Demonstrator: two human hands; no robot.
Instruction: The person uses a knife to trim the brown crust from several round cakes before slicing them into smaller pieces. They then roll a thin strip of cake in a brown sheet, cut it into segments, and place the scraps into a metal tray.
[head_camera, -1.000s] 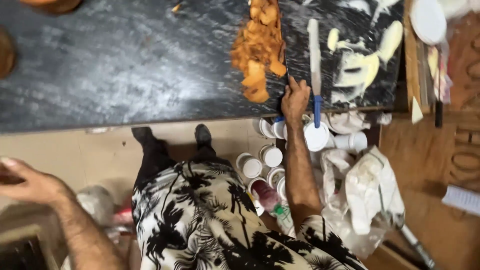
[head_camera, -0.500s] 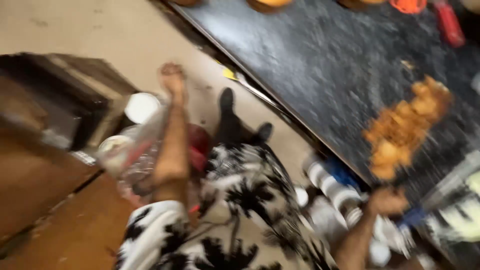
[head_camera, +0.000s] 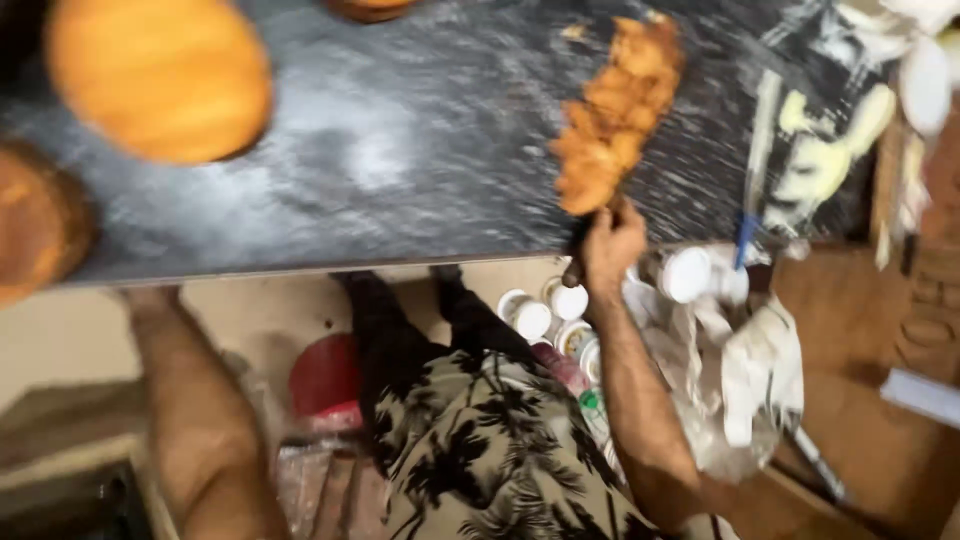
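While the dark board (head_camera: 400, 170) is mostly bare, we note our right hand (head_camera: 610, 243) clamped on a tool handle at the orange paint patch (head_camera: 615, 110); left hand hidden under the board's edge, fingers indeterminate.

Table (head_camera: 400, 150) in front w/ heap of pieces (head_camera: 615, 110) on it right of centre, round slab (head_camera: 160, 75) far left, tubs (head_camera: 545, 315) on floor below edge.

- Right hand (head_camera: 612, 243): fist closed at the bench's near edge, forearm running up from lower right.
- Left hand: hidden beneath the bench's near edge; bare forearm extended upward.
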